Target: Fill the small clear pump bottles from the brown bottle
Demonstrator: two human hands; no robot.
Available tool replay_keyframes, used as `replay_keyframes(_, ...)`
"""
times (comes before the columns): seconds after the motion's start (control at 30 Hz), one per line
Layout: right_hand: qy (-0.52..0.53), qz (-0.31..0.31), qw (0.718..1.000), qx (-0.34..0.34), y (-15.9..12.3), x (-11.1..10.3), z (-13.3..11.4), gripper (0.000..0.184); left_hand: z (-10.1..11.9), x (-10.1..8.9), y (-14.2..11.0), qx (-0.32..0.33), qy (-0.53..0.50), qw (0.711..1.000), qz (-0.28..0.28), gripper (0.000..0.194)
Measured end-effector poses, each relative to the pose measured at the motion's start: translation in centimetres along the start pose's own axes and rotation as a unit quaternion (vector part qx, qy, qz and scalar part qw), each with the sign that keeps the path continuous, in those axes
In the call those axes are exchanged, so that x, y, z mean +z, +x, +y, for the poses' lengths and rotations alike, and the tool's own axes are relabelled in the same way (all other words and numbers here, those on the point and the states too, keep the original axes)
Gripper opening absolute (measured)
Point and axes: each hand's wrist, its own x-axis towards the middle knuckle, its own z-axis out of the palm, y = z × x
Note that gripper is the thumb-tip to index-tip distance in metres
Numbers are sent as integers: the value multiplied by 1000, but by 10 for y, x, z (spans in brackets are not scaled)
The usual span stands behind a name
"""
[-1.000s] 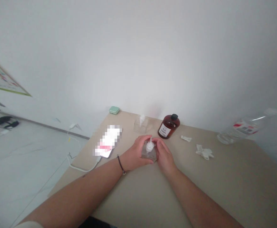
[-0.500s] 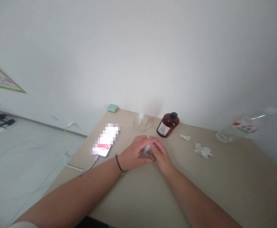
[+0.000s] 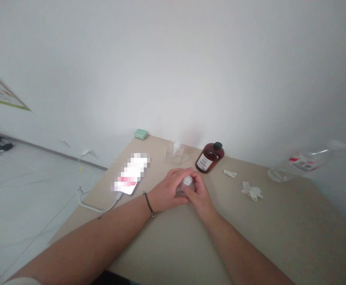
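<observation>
L hand (image 3: pixel 163 193) wrapped round small clear btl (image 3: pixel 180 191), just below ctr of frame; lifted or resting on surface (image 3: pixel 173 241), can't tell. R hand (image 3: pixel 203 201) clamped on same btl, thumb now by near side of white top (image 3: pixel 187 180); ½ sec ago fingers partly hid it. Suggests work is at top, body steadied. Contents unclear. Beyond, mid-frame: 2nd clear btl (image 3: pixel 171 157), white pump (image 3: pixel 176 148), level unreadable; brown btl (image 3: pixel 209 159), blk cap (image 3: pixel 218 146), fill hidden. Right of frame: lg clear btl (image 3: pixel 305 162), no liquid line visible.

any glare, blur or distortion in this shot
In the head view, the phone screen is washed white and pixelated; in the head view, the large plastic bottle leans outward, probably lens stretch; in the head view, the held bottle looks soft, lacking fine detail.
</observation>
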Motion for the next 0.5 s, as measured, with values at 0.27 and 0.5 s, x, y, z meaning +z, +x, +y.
replay_keyframes(0.27,-25,17,1000,6,-1,2,-2,25,-4,-1,0,-5,-1,1000,-25,84)
replay_keyframes(0.5,-5,-6,1000,3,-1,3,-12,31,2,-3,2,-23,-19,999,-18,84)
